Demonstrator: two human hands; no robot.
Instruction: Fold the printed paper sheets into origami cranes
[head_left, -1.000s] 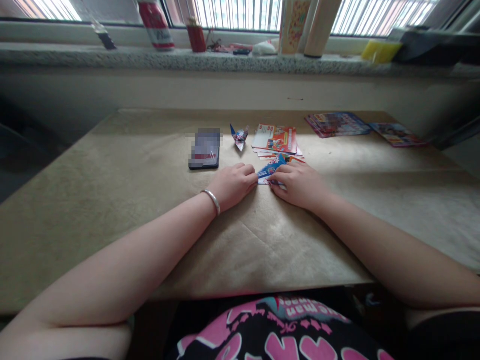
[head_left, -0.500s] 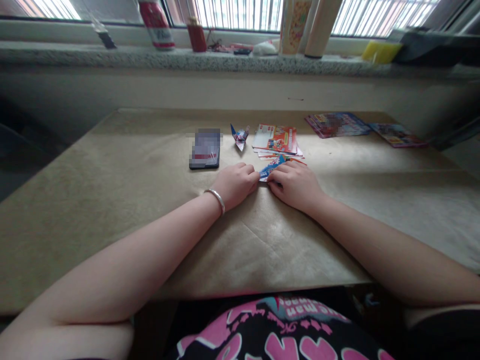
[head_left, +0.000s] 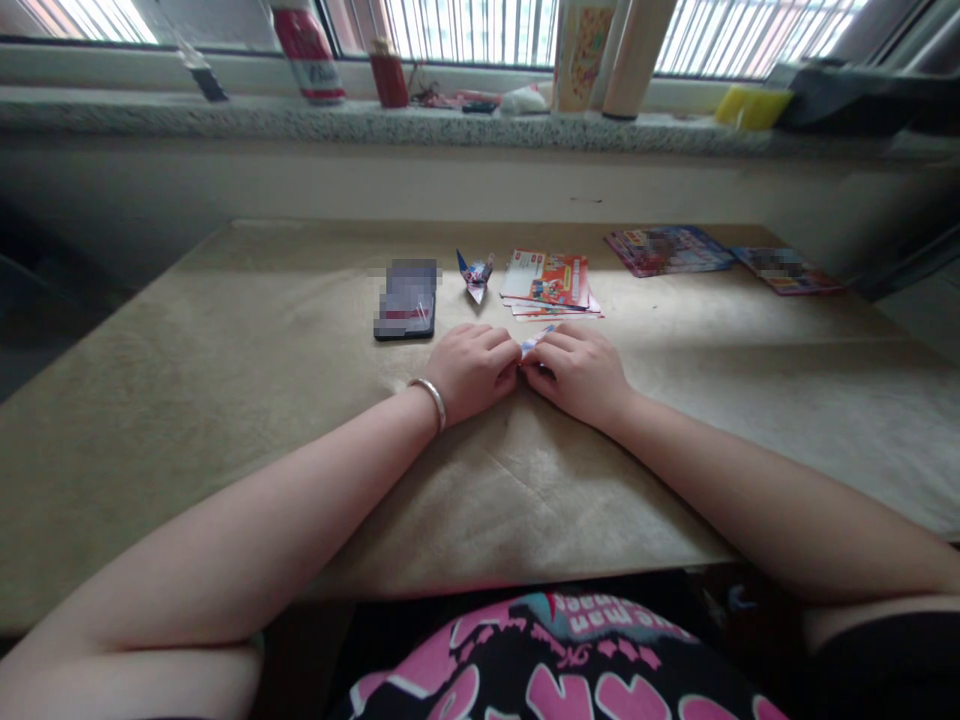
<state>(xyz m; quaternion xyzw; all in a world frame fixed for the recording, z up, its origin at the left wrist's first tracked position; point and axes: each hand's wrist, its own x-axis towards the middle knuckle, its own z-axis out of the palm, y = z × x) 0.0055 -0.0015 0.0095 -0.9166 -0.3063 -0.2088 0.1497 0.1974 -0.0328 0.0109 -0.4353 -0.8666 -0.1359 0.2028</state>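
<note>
Between my two hands is a small piece of folded printed paper (head_left: pixel 537 338), blue and white where it shows; the fingers hide most of it. My left hand (head_left: pixel 475 370), with a silver bangle at the wrist, pinches its left end. My right hand (head_left: pixel 576 368) grips the paper from the other side, its fingertips almost meeting the left ones. Just beyond the hands stands a folded paper crane (head_left: pixel 475 278) with a dark blue point. Right of the crane lies a stack of printed paper sheets (head_left: pixel 547 280), orange and white on top.
A phone (head_left: pixel 407 300) lies left of the crane on the cloth-covered table (head_left: pixel 187 420). More printed papers (head_left: pixel 667 250) are at the back right. Along the stone windowsill (head_left: pixel 247 122) stand a red-and-white can (head_left: pixel 309 55), a small red bottle (head_left: pixel 388 75) and a yellow object (head_left: pixel 752 107).
My right hand has come closer to the left one and covers more of the paper. The paper's blue and orange parts behind the right hand no longer show.
</note>
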